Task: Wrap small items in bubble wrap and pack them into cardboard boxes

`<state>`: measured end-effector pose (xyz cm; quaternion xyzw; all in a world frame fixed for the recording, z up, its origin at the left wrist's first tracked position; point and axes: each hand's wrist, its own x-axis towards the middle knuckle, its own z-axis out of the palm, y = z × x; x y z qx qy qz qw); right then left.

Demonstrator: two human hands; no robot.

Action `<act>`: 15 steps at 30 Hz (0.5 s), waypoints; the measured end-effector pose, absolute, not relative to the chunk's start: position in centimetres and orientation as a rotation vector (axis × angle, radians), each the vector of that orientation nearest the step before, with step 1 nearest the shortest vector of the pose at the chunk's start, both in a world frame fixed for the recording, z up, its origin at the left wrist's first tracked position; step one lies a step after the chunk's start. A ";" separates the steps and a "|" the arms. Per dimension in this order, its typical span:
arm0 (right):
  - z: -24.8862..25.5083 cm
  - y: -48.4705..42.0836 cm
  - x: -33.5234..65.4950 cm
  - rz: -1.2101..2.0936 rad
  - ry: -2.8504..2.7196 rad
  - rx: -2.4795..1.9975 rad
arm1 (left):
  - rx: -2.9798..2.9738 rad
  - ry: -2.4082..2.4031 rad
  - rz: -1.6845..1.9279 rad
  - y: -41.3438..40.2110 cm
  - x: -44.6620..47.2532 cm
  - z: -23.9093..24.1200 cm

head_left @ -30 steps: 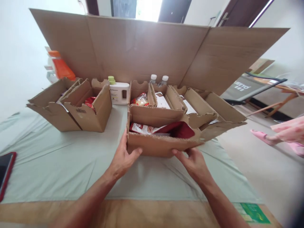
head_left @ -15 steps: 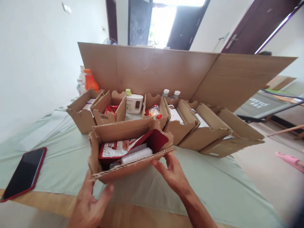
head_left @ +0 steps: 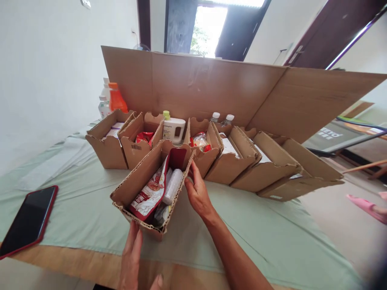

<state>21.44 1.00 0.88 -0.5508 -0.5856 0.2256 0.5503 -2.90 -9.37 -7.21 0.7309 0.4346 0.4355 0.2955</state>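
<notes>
A small open cardboard box (head_left: 136, 186) lies turned lengthwise toward me on the green cloth (head_left: 78, 209). Inside it are a red and white snack packet (head_left: 149, 193) and a clear wrapped roll (head_left: 173, 186). My right hand (head_left: 198, 193) grips the box's right wall near its far end, fingers curled over the edge. My left hand (head_left: 132, 257) rests with fingers stretched out against the box's near end, touching its bottom corner.
A row of several open cardboard boxes (head_left: 229, 161) stands behind, backed by a tall cardboard sheet (head_left: 211, 88). A white bottle (head_left: 173, 129), an orange bottle (head_left: 116, 100) and two water bottles (head_left: 222, 119) stand at the back. A red phone (head_left: 27, 219) lies left. Someone's pink slipper (head_left: 365, 205) shows right.
I lifted the box out of the row, brought it toward me and turned it end-on. My left hand slid from its left side to its near end.
</notes>
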 end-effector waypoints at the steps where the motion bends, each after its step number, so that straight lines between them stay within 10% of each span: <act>1: 0.8 1.0 21.1 0.507 -1.390 -1.304 | 1.945 1.154 1.164 -9.4 -2.9 -7.6; 15: -0.9 2.0 21.0 0.384 -1.373 -1.280 | 1.982 1.106 1.115 -10.0 -1.3 -4.8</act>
